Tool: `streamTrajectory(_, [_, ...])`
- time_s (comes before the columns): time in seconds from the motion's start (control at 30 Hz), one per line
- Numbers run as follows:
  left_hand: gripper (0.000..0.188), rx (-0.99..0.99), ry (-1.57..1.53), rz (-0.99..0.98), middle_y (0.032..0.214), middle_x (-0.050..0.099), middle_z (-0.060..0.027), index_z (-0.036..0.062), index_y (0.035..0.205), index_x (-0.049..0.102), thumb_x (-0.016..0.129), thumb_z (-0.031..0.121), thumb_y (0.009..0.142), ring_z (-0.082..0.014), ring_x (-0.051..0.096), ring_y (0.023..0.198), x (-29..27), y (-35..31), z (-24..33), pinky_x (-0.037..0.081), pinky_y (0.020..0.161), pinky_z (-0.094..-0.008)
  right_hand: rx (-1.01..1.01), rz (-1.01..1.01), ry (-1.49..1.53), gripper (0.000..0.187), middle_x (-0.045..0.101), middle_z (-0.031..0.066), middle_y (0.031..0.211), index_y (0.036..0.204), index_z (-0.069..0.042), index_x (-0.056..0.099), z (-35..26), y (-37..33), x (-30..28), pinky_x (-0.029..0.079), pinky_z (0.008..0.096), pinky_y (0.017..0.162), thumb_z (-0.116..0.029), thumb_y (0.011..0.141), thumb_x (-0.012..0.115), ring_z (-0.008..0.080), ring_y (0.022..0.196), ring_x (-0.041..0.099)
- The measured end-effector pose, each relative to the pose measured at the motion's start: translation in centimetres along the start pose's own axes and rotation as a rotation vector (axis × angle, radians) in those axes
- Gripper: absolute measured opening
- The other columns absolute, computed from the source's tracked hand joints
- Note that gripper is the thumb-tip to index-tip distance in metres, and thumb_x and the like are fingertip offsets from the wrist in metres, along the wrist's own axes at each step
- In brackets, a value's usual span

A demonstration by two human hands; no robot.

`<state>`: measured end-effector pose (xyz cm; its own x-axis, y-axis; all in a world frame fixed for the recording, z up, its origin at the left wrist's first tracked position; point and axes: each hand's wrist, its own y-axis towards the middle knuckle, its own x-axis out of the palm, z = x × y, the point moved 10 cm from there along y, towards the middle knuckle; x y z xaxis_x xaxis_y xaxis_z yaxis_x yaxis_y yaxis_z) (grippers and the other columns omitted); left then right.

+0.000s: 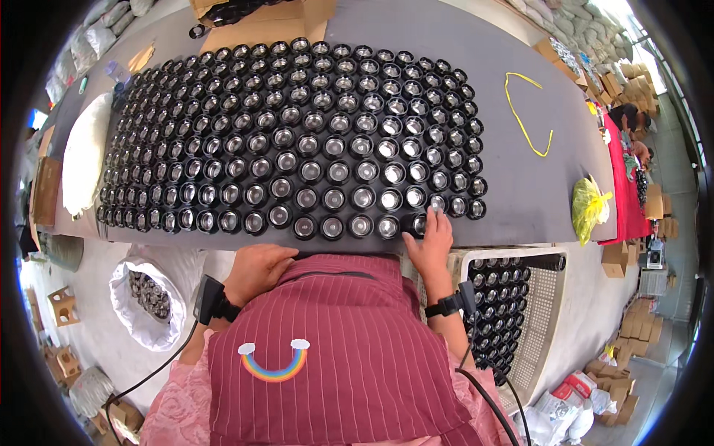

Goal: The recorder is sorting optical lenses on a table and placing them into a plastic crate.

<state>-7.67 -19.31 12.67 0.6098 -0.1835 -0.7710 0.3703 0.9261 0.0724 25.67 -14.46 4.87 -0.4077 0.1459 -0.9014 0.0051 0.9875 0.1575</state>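
Long rows of round black caps with shiny silver insides (337, 172) cover much of the grey table (520, 201). At the right end of the front row, my right hand (433, 244) has its thumb and fingers around one black cap (416, 225), which is partly hidden by the hand. The cap sits on the table among its neighbours. My left hand (260, 269) rests by the table's front edge, its fingers stretched out together and holding nothing that I can see. Each wrist wears a black strap with a small device and a cable.
To the right below the table, a pale plastic crate (547, 320) holds more black caps. A white sack (160, 327) of small metallic parts stands at the left. A yellow cord (513, 111), a yellow plastic bag (586, 208) and an open cardboard box (271, 26) lie on the table.
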Motion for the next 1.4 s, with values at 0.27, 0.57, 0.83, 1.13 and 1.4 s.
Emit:
streamTrajectory(0.27, [0.015,0.013,-0.048,0.006,0.086,0.071,-0.0107,0.0093,0.098,0.073,0.068,0.016,0.085,-0.0301,0.068,0.078,-0.2,-1.3,-1.7,0.054,0.069,-0.0390,0.082,-0.338,-0.011,0.035,0.062,0.0162,0.113,0.120,-0.009,0.059,-2.9,-2.8,8.6,0.053,0.0487,0.078,-0.021,0.088,0.064,0.0395,0.091,0.064])
streamTrajectory(0.57, [0.015,-0.038,-0.030,-0.032,0.088,0.072,-0.0112,0.0088,0.098,0.073,0.068,0.016,0.086,-0.0305,0.068,0.080,-1.2,-2.8,-3.9,0.054,0.070,-0.0388,0.047,-0.001,0.207,0.016,0.067,0.0163,0.096,0.104,-0.006,0.067,-3.8,-3.6,4.6,0.053,0.0427,0.078,-0.011,0.088,0.064,0.0379,0.091,0.064])
streamTrajectory(0.83, [0.019,-0.041,-0.110,-0.062,0.092,0.071,-0.0126,0.0085,0.103,0.072,0.065,0.018,0.088,-0.0327,0.068,0.084,-1.3,-2.7,-4.5,0.054,0.074,-0.0400,0.065,0.273,-0.005,0.018,0.065,0.0134,0.102,0.105,-0.007,0.068,-1.4,-2.0,-3.4,0.051,0.0424,0.082,-0.010,0.088,0.065,0.0335,0.094,0.063])
streamTrajectory(1.13, [0.017,-0.021,-0.063,0.019,0.089,0.072,-0.0100,0.0097,0.099,0.073,0.067,0.020,0.086,-0.0306,0.068,0.082,-2.5,-3.9,-5.5,0.054,0.073,-0.0391,0.123,0.141,-0.085,0.034,0.060,0.0142,0.117,0.120,-0.009,0.061,0.5,-2.6,-1.1,0.053,0.0418,0.081,-0.017,0.087,0.068,0.0344,0.101,0.062])
streamTrajectory(1.4, [0.019,-0.155,-0.054,-0.026,0.094,0.073,-0.0095,0.0115,0.101,0.074,0.067,0.022,0.087,-0.0297,0.069,0.085,-1.0,-7.4,-9.7,0.054,0.075,-0.0382,-0.211,0.014,0.072,0.039,0.061,0.0124,0.113,0.120,-0.013,0.061,-10.9,-2.8,3.0,0.047,0.0452,0.091,-0.017,0.081,0.070,0.0351,0.111,0.056])
